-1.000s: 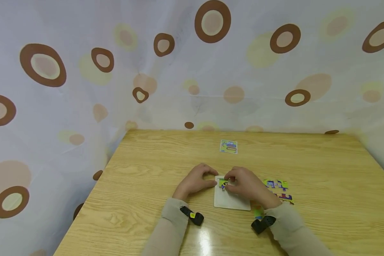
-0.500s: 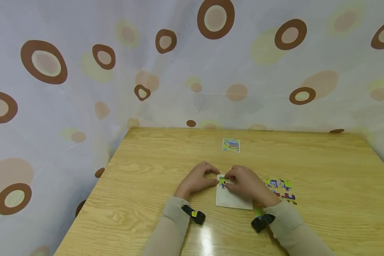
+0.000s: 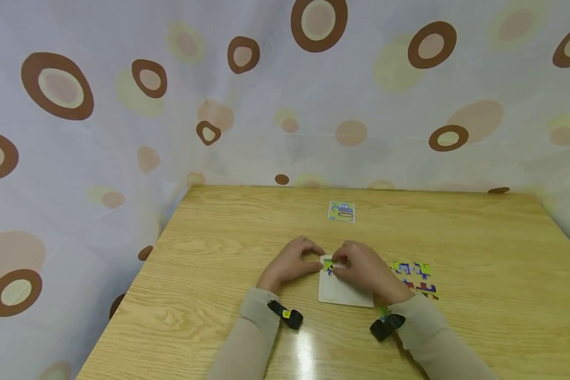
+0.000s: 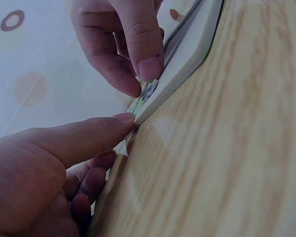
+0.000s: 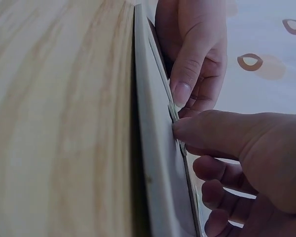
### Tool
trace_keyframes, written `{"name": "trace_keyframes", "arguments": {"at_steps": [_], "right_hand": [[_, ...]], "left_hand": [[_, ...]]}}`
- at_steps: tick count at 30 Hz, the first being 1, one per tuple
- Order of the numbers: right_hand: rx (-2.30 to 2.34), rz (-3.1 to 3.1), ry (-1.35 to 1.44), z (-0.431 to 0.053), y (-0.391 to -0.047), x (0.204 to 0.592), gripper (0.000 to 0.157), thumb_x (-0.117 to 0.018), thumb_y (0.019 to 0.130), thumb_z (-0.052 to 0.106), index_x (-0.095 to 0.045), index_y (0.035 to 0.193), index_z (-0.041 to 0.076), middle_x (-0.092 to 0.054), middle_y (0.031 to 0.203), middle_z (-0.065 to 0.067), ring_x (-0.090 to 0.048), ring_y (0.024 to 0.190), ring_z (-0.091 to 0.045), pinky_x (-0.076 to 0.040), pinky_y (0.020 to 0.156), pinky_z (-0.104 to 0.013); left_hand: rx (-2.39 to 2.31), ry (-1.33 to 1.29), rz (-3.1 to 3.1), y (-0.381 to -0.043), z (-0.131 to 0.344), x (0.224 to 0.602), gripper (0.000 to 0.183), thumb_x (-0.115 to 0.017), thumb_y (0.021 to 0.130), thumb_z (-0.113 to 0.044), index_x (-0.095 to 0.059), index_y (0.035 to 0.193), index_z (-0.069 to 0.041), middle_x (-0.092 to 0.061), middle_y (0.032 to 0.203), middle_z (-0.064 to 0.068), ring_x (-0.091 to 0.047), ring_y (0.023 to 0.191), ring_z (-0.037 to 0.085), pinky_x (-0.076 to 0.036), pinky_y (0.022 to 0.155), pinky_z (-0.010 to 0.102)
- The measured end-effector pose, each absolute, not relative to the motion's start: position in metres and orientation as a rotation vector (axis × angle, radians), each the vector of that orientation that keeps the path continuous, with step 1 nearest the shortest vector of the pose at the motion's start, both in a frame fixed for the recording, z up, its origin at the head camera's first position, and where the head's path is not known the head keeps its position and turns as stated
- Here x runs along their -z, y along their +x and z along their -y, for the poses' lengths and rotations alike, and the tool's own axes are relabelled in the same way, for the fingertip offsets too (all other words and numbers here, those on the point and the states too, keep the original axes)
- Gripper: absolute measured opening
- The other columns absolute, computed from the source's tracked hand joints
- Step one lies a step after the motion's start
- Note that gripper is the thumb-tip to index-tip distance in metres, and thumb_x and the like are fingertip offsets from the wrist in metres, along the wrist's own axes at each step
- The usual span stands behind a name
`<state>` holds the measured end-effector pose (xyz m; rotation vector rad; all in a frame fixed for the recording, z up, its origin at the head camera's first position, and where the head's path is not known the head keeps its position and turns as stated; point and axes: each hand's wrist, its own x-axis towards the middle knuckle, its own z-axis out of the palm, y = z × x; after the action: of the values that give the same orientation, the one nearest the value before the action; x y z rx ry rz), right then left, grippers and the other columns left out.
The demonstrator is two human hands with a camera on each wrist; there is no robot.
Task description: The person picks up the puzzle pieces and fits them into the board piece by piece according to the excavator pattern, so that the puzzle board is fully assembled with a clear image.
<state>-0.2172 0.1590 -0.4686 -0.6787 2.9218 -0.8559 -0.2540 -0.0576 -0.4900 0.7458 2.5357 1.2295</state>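
The right hand [image 3: 369, 269] pinches a small puzzle piece [image 3: 328, 265] with thumb and finger. The left hand [image 3: 292, 264] holds the white board [image 3: 344, 293] by its far left corner, where the piece is. The piece looks light, thin and stiff, best held by its edges. Its bluish end points nearward; fingers hide which way is longest.

1. Wearing long beige fabric sleeves [image 3: 239, 343], pretty plain down to the cuffs [image 3: 260, 301].
2. Sporting a black rounded wrist gadget [image 3: 293, 320] on the left, with small yellow patch [image 3: 286, 313].
3. Rocking another black gadget [image 3: 382, 329] on the right.
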Motion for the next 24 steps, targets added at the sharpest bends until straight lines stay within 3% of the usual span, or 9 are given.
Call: {"name": "trace_keyframes", "arguments": {"at_steps": [24], "right_hand": [[0.895,-2.852,-0.662,-0.1579,-0.2146,0.4646,0.018,-0.075,0.085,0.010,-0.076,0.102,0.006,-0.057,0.079,0.005,-0.050,0.071,-0.014,-0.044,0.064,-0.032]], "left_hand": [[-1.201,0.747,-2.545,-0.2536,0.0565,0.4891,0.026,-0.077,0.089,-0.020,-0.072,0.114,-0.018,-0.059,0.115,-0.006,-0.053,0.110,0.011,-0.041,0.100,0.031]]}}
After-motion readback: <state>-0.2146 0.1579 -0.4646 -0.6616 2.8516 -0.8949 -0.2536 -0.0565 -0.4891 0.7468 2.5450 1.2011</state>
